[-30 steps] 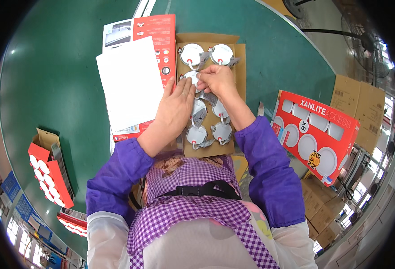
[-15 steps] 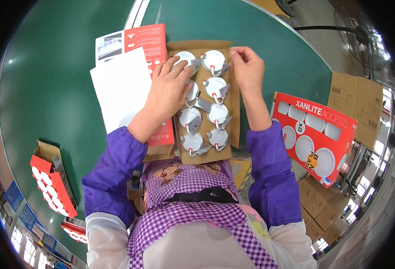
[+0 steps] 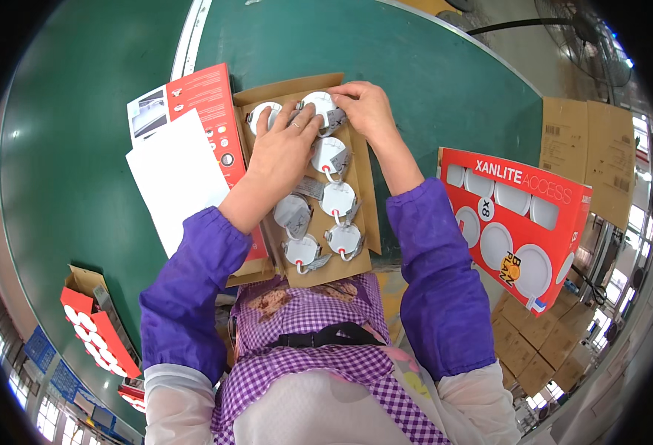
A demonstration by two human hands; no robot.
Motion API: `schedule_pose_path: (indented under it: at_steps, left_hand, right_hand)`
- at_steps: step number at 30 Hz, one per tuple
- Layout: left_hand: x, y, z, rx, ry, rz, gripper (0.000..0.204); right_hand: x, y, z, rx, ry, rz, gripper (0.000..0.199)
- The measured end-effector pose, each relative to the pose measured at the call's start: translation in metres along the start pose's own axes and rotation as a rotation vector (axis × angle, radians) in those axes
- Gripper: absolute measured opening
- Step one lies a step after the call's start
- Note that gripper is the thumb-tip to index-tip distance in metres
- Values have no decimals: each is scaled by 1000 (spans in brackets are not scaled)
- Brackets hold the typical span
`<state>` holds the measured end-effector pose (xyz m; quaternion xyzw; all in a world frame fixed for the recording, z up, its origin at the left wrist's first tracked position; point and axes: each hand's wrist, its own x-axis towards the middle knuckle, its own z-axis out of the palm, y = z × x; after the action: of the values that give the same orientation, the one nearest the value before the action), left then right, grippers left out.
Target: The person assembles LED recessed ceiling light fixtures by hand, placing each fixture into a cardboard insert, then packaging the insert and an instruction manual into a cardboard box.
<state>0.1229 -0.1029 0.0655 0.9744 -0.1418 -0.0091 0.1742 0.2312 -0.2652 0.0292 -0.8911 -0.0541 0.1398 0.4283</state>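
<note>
White round downlights with short white cables and silvery tags, like this one (image 3: 338, 200), sit in two columns in a brown cardboard tray (image 3: 350, 268). My left hand (image 3: 278, 154) lies over the tray's far half with its fingers spread. Its fingertips reach the far-right downlight (image 3: 317, 101) and its tag, and the hand hides part of the left column. At that same downlight's right rim, the thumb and forefinger of my right hand (image 3: 367, 111) are pinched together. Left of the tray lies a red box (image 3: 211, 93) with a white sheet (image 3: 170, 174) on top.
On the right stands a red display box (image 3: 515, 230) with windows and pictures of round lights. An open red box (image 3: 100, 326) rests at the table's left. Brown cartons (image 3: 586, 152) and a fan (image 3: 586, 44) are beyond the green table (image 3: 445, 81).
My right hand has come from the tray's right edge onto the far-right downlight. The left hand's fingers have shifted toward that downlight too. The whole view has shifted slightly.
</note>
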Motion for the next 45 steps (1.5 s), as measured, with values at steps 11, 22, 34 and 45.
schedule_pose_path:
  at_steps: [11, 22, 34, 45]
  left_hand:
    - [0, 1, 5, 10, -6, -19, 53]
    - [-4, 6, 15, 27, 51, -42, 49]
    - [-5, 4, 18, 17, 52, -41, 49]
    - [-5, 5, 18, -13, 48, -45, 51]
  right_hand:
    - [11, -11, 7, 310, -69, 311, 13]
    - [13, -11, 13, 368, -71, 380, 10]
    - [10, -14, -1, 422, -118, 390, 15]
    - [11, -6, 0, 418, -154, 353, 18]
